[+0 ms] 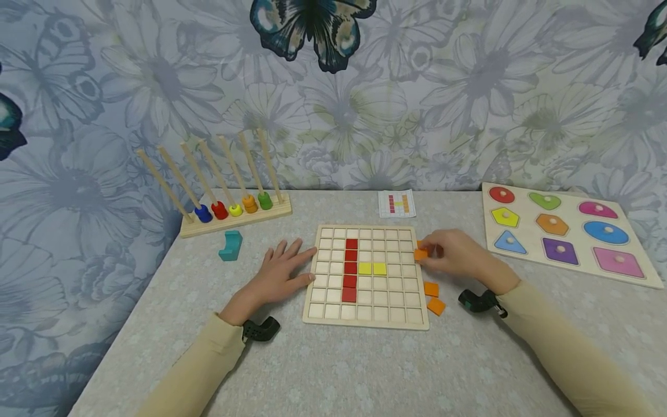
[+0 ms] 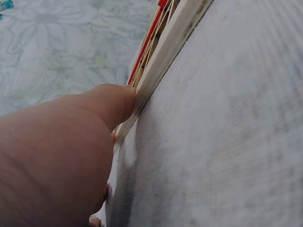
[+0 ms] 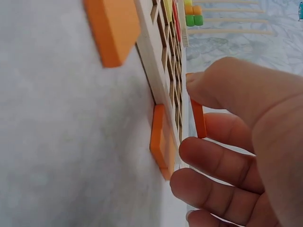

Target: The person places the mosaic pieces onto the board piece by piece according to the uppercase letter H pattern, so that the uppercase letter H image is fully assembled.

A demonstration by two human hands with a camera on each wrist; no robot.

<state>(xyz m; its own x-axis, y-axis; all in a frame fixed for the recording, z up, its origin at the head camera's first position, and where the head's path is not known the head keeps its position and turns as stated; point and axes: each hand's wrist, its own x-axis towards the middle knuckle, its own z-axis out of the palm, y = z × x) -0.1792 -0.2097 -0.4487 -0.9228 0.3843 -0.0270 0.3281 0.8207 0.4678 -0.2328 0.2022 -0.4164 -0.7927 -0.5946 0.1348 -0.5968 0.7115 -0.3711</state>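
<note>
Nearest the camera: 2 beige sleeves (image 1: 568, 347), low in the head view. Left hand (image 1: 274, 282): fingers spread, gripping nothing, thumb touching the left edge of the wooden grid board (image 1: 394, 299). Right hand (image 1: 455, 255): thumb and forefinger pinching an orange tile (image 3: 199, 120) at the board's right edge; tile-board contact cannot be told. On the board: 5 red tiles (image 1: 350, 281) in 1 column, 2 yellow tiles (image 1: 380, 269) in a row just right of the middle red. 2 loose orange tiles (image 1: 431, 289) lie beside the board's right edge, nearer the sleeves.

Grey flowers (image 1: 161, 75) and dark butterflies (image 1: 336, 32) decorate the wall (image 1: 448, 139) behind a pale, faintly patterned table (image 1: 339, 370); the wall looks bluer at left.
</note>
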